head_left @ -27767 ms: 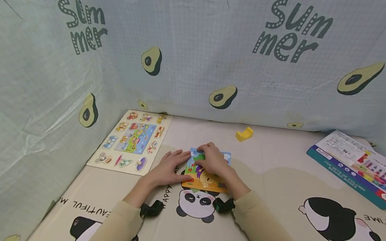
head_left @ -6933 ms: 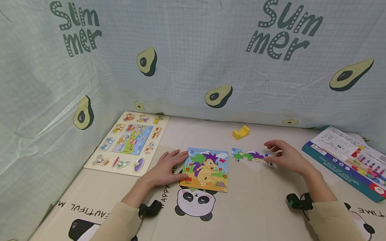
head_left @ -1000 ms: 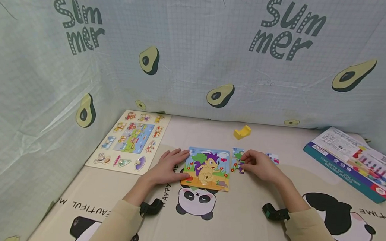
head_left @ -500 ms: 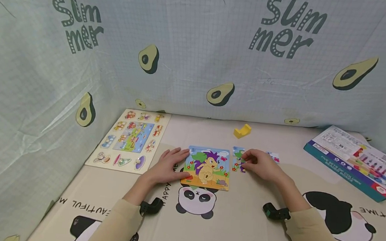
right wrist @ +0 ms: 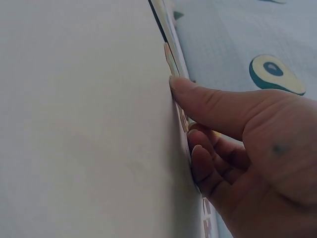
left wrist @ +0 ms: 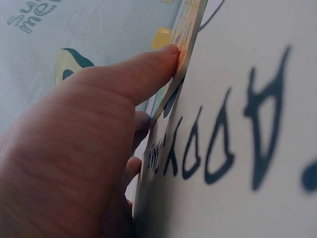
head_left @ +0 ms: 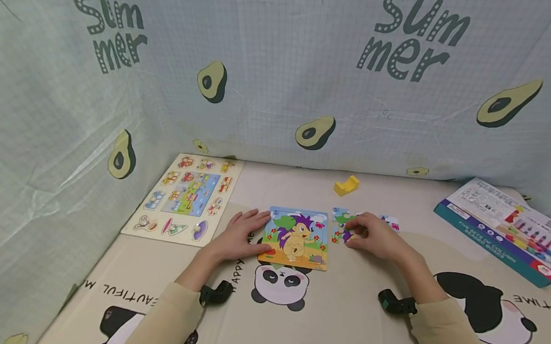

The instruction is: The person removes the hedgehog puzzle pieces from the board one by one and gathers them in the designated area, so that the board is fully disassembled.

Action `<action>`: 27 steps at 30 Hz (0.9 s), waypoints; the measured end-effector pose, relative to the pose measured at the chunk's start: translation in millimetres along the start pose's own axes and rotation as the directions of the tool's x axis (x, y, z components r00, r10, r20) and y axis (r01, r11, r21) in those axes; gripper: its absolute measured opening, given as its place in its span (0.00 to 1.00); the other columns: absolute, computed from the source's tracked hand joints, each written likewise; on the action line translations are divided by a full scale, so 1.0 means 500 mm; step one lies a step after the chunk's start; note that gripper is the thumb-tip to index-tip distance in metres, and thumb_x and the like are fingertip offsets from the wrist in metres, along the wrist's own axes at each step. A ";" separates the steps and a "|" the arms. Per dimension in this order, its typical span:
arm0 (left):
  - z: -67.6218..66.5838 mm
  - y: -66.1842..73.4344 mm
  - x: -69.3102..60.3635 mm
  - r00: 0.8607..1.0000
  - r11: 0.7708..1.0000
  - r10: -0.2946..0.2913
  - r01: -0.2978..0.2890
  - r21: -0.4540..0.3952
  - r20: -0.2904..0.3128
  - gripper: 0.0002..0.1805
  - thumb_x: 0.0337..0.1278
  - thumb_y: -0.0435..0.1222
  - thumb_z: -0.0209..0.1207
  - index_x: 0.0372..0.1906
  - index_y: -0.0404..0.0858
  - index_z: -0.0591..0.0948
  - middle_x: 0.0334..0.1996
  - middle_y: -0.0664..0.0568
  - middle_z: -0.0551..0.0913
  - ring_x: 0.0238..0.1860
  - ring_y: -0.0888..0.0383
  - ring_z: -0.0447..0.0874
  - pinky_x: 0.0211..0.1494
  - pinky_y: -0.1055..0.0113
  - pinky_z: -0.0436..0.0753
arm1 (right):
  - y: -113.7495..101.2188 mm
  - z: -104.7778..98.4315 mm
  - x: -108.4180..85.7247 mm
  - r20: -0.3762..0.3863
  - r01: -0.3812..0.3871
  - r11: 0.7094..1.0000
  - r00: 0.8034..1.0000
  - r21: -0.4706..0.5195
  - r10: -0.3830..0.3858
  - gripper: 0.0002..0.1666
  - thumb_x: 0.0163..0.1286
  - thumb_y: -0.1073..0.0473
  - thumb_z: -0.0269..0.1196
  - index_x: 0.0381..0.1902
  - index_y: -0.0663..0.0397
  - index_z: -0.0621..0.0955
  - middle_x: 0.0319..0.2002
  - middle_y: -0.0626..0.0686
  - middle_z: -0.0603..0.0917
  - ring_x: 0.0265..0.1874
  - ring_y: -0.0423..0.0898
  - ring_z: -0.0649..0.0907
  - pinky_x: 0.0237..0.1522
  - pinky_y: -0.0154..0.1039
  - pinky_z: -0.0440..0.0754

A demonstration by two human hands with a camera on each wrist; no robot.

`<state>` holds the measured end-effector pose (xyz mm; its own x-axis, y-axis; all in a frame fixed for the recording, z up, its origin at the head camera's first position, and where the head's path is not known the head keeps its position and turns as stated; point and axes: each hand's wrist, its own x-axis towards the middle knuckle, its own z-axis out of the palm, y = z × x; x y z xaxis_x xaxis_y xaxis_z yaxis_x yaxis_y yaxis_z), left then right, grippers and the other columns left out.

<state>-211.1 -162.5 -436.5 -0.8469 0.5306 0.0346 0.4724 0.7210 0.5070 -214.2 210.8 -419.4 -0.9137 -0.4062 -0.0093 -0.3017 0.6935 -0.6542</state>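
Observation:
A square hedgehog puzzle [head_left: 294, 240] lies in the middle of the table. The left hand [head_left: 239, 239] rests at its left edge, fingers spread and the thumb on its lower left corner; the left wrist view shows the thumb [left wrist: 153, 67] on the board's edge. Right of the board lie several loose puzzle pieces [head_left: 341, 215]. Over them is the right hand [head_left: 378, 238], its thumb and fingertips at a piece with purple on it [head_left: 346, 235], partly covered. In the right wrist view the thumb tip of the right hand [right wrist: 237, 134] touches a thin piece lying flat.
A peg puzzle board [head_left: 154, 227] lies at the back left. A yellow curved block [head_left: 346, 186] stands behind the loose pieces. At the right is a teal and white box [head_left: 506, 231]. A patterned curtain [head_left: 260, 112] hangs behind the table.
Since half a second ago the right hand has shifted very slightly, its thumb and index finger a little farther apart. The left hand has stayed on the board's edge.

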 end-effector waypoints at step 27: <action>-0.002 0.001 -0.001 1.000 1.000 0.002 -0.002 -0.002 0.003 0.46 0.59 0.56 0.64 0.77 0.39 0.65 0.75 0.46 0.65 0.78 0.44 0.49 0.78 0.43 0.41 | -0.001 0.001 -0.003 -0.011 0.012 1.000 1.000 -0.010 -0.012 0.17 0.64 0.62 0.72 0.49 0.63 0.82 0.43 0.54 0.78 0.43 0.50 0.76 0.47 0.47 0.79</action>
<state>-210.6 -162.6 -435.6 -0.8453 0.5333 0.0329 0.4736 0.7192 0.5084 -212.6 210.9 -419.6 -0.9130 -0.4080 0.0073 -0.3154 0.6942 -0.6470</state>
